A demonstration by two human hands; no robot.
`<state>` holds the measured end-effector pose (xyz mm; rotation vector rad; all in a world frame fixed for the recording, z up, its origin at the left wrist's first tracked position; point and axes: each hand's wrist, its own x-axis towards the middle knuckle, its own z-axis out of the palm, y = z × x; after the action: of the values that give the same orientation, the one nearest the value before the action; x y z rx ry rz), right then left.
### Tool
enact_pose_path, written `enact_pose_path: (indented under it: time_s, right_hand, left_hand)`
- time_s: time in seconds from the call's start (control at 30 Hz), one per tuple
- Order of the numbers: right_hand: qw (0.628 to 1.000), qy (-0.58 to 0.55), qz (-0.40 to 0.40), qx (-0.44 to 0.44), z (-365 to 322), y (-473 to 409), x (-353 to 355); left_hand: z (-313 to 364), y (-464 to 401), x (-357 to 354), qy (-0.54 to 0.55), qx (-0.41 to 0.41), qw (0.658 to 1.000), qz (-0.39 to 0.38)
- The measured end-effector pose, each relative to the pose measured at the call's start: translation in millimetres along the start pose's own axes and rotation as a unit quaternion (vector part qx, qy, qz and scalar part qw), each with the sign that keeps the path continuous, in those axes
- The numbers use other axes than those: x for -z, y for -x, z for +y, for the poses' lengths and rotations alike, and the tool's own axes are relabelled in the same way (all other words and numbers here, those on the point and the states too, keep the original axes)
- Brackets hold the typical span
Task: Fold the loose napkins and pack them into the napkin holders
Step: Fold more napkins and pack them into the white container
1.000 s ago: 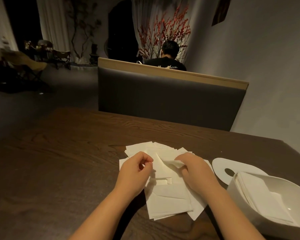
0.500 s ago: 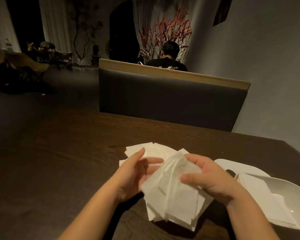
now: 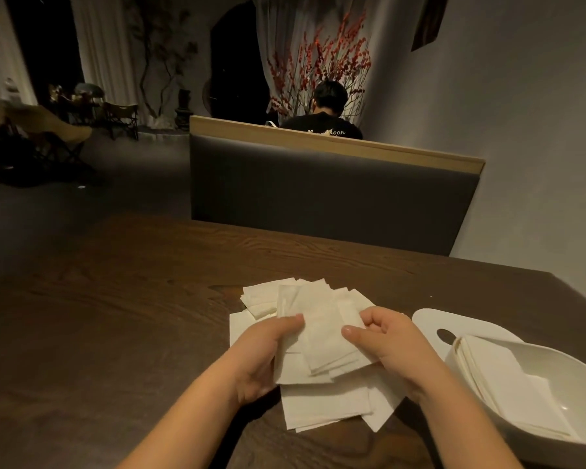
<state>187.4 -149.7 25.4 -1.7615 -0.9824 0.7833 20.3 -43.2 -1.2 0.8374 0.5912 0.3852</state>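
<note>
Gripping a small bundle of white napkins [image 3: 322, 336] from both sides: left hand [image 3: 264, 353] with thumb laid across the bundle's left face, fingers curled beneath; right hand [image 3: 386, 343] with thumb pressed on the right face, fingers curled behind. Bundle held tilted, raised just above the tabletop [image 3: 122, 299].

Loose napkins [image 3: 329, 404] lie in an untidy overlapping heap directly under and around the hands, near the middle of the tabletop's near edge. More sheets fan out past the fingers toward the far edge. Both forearms cover part of the heap.

Napkin holder [image 3: 582, 394]: white, rounded basin, at the near right corner, cut off by the frame's right border. A stack of folded napkins [image 3: 508, 387] leans inside it against its left wall. Just beyond it, flat on the wood, a white oval lid [image 3: 454, 326] with a dark slot; the holder's rim hides the lid's near part. Right wrist sits just beside the holder, not touching.

Tabletop dark brown, strong grain. Beyond the far edge, a grey padded bench back [image 3: 318, 194] with a pale wooden top rail. Behind it a seated person [image 3: 322, 120] in a dark shirt, facing away, before red-berried branches [image 3: 322, 66]. Dim room to the left, chairs [image 3: 115, 116] and curtains [image 3: 99, 52].
</note>
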Motion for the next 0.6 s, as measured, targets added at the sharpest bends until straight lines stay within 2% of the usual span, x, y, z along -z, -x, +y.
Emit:
enact_pose_path:
  time_s: [0.1, 0.23, 0.47, 0.6]
  right_hand:
    - [1.0, -0.018, 0.008, 0.003, 3.2, -3.9, -4.6]
    - [0.999, -0.037, 0.001, 0.017, 8.0, -6.4, -12.8]
    - [0.999, -0.012, -0.023, 0.019, 12.6, -5.4, -20.4]
    - [0.999, 0.009, 0.009, 0.041, 9.8, -5.7, -22.1]
  left_hand:
    - [-1.3, 1.9, -5.7, 0.054, -0.013, 0.998, 0.039]
    - [-5.0, 3.0, -8.9, 0.086, -0.022, 0.995, 0.054]
    - [-10.5, -0.9, -6.8, 0.043, -0.061, 0.995, 0.07]
    - [-9.9, -1.1, -9.3, 0.045, -0.071, 0.993, 0.088]
